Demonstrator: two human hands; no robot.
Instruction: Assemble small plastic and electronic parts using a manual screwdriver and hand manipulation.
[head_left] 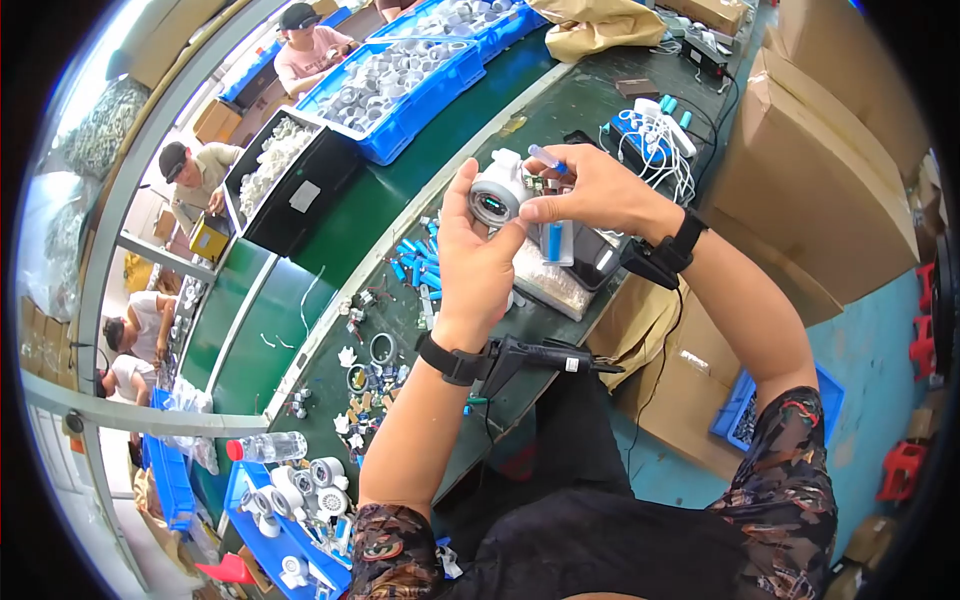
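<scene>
My left hand is closed around a white round plastic device, with thumb and fingers at its sides. A small lit green display shows inside its round face. My right hand is beside it with the fingers bent in a pinch, and a translucent blue rod sticks out past them. A small green circuit board sits between the device and the right fingers. Just below the right hand is a blue cylinder; whether the hand touches it, I cannot tell. Both wrists wear black straps with dark modules.
Blue battery cells and small parts lie on the dark green bench. A blue tray holds white devices near a red-capped bottle. White cables lie at the back right, beside large cardboard boxes. Co-workers sit beyond the blue bins.
</scene>
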